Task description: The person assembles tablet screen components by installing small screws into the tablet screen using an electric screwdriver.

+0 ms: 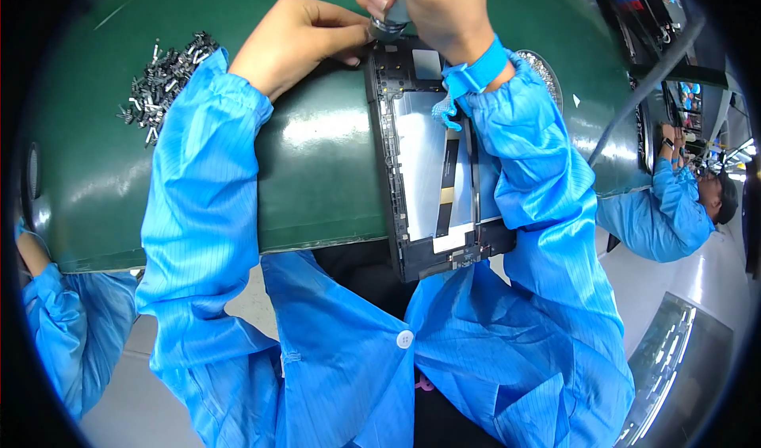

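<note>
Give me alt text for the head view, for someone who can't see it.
The right hand grips a greyish cylindrical tool at the far end of an opened flat electronic device, the left hand close beside it. The device overhangs the near edge of a green table; small black-and-silver parts lie piled at left.

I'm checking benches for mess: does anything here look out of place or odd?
Two mild oddities: the opened device juts past the near edge of the green table, leaving that end overhanging; and small black-and-silver parts lie in a loose heap at left, no tray visible. I see no clear damage.
</note>
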The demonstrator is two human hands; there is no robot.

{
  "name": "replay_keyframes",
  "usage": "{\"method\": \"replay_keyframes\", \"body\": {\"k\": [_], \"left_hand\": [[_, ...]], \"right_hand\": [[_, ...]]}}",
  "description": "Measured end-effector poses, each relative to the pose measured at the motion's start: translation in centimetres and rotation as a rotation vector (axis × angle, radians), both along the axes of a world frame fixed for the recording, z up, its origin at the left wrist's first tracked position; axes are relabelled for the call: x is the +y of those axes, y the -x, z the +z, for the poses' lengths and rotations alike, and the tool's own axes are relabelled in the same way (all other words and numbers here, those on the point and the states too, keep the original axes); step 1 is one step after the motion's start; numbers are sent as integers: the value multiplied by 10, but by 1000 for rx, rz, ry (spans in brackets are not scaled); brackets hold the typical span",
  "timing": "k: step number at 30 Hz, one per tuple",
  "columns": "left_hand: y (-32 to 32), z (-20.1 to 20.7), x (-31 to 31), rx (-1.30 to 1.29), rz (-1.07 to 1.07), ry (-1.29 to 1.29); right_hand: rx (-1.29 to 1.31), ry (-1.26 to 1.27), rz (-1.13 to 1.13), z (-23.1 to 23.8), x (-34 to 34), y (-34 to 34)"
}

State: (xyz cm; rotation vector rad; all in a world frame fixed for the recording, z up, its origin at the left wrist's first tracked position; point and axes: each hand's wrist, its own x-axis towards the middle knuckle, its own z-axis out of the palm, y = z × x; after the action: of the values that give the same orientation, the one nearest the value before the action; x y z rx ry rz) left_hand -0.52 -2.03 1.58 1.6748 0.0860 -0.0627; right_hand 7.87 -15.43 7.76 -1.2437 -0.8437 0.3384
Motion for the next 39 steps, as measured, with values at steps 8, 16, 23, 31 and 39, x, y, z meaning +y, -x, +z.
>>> {"method": "replay_keyframes", "body": {"k": [8,16,23,31,39], "left_hand": [[77,21,-50,-558,474,-911],[173,-38,-162,-397,225,-1168],[218,-23,-116,-528,173,-1001],[294,-22,-87,-462,951,-109],[298,-5,-45,-677,977,894]], "right_hand": [[66,52,58,-15,4,-12],[-120,-51,-53,21,-53,-45],[-208,-55,-398,18,-146,-86],[-161,17,-613,22,-155,-81],[-373,154,-608,17,-155,-81]]}}
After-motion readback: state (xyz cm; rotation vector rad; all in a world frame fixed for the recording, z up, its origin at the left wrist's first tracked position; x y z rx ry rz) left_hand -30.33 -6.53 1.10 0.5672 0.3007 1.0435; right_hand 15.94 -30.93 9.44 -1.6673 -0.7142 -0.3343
